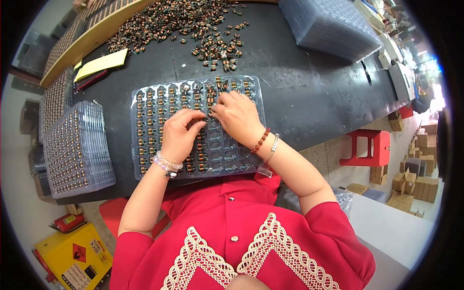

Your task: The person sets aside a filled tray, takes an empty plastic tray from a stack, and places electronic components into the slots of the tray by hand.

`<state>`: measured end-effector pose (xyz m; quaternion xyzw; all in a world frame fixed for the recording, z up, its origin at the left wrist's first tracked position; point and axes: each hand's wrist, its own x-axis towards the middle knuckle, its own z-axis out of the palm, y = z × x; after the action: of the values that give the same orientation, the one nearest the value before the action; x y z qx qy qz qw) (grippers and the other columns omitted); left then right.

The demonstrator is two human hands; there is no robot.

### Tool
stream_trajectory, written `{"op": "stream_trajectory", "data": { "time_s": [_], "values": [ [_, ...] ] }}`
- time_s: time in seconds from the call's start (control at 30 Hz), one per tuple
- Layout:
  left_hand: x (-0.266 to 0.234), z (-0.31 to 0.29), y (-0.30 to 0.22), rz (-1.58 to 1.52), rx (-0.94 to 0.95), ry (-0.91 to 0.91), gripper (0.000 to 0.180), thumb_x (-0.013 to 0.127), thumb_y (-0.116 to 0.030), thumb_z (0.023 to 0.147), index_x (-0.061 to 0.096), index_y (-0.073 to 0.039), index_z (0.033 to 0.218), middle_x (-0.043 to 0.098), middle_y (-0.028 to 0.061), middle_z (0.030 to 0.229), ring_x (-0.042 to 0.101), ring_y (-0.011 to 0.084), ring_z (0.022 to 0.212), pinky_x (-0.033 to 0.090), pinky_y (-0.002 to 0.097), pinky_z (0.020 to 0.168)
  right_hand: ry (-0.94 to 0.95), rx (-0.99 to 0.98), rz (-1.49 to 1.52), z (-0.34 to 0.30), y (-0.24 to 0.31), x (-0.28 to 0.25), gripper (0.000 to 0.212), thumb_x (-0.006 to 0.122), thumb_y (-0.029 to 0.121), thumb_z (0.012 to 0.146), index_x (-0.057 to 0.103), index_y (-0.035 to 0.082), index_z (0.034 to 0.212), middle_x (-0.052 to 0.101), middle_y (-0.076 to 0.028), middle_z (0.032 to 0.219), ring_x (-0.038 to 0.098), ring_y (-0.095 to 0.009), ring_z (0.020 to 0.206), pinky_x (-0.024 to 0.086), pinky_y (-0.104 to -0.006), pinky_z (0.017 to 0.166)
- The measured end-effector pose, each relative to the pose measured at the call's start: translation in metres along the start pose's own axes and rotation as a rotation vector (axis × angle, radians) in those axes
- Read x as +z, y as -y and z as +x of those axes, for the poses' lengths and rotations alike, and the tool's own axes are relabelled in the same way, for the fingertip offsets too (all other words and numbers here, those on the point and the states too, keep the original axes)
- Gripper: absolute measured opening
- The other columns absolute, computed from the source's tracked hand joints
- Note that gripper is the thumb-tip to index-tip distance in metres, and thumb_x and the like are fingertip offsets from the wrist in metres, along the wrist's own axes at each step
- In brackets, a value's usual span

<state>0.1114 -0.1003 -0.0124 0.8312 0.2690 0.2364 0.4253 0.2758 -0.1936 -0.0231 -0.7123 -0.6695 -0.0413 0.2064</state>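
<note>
While our left hand [179,133] and right hand [238,113] sit over the clear tray [232,151] at frame centre, fingers curled, left thumb and forefinger nearly closed, whether either grips anything we cannot tell, copper-coloured components [140,105] left of centre, loose pile [166,19] at upper centre

Red diamond sign [79,253], pale label [76,277] on yellow box [58,249]; fine print illegible.

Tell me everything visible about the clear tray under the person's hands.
The tray looks like clear moulded plastic, rectangular, with rows of pockets. Copper-coloured components fill the left columns; many pockets toward the lower right look empty, and loose components jumble near its far edge. It lies on the dark tabletop, beneath the left hand and right hand; finger contact is unclear.
</note>
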Motion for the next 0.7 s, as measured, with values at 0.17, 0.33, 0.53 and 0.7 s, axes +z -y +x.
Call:
{"op": "stream_trajectory", "data": {
  "time_s": [0.17,0.33,0.53,0.7],
  "values": [
    [0.003,-0.006,-0.001,0.011,-0.001,-0.005,0.015,0.071,-0.003,0.073,0.067,-0.004,0.087,0.065,0.0069,0.084,0.062,0.0229,0.079,0.050,0.0337,0.069,-0.037,-0.013,0.213,0.001,-0.010,0.004,0.007,0.068,0.016,0.076,0.070,0.012,0.081,0.059,-0.003,0.086,0.057,-0.023,0.086,0.046,-0.0353,0.075],
    [0.017,0.000,0.002,0.265,0.215,0.058,0.010,0.071,-0.006,0.072,0.065,-0.005,0.079,0.064,0.0041,0.085,0.059,0.0242,0.087,0.047,0.0364,0.077,-0.196,0.067,0.305,-0.009,-0.017,-0.011,0.008,0.069,0.012,0.077,0.069,0.009,0.085,0.062,-0.005,0.089,0.061,-0.025,0.084,0.050,-0.0355,0.072],
    [0.020,-0.003,0.008,0.433,0.478,0.050,0.008,0.067,-0.006,0.072,0.068,-0.007,0.080,0.063,0.0029,0.085,0.057,0.0239,0.097,0.045,0.0403,0.087,-0.211,0.203,0.219,-0.049,-0.049,-0.039,0.010,0.070,0.008,0.077,0.069,0.006,0.087,0.062,-0.007,0.089,0.061,-0.025,0.084,0.050,-0.0346,0.073],
    [0.023,0.009,-0.002,0.462,0.396,0.069,0.005,0.067,-0.007,0.073,0.068,-0.007,0.078,0.064,0.0041,0.087,0.055,0.0264,0.100,0.043,0.0422,0.089,-0.147,0.175,0.214,-0.053,-0.052,-0.039,0.012,0.070,0.009,0.076,0.069,0.007,0.088,0.062,-0.006,0.090,0.060,-0.024,0.084,0.050,-0.0345,0.073]
  ]
}}
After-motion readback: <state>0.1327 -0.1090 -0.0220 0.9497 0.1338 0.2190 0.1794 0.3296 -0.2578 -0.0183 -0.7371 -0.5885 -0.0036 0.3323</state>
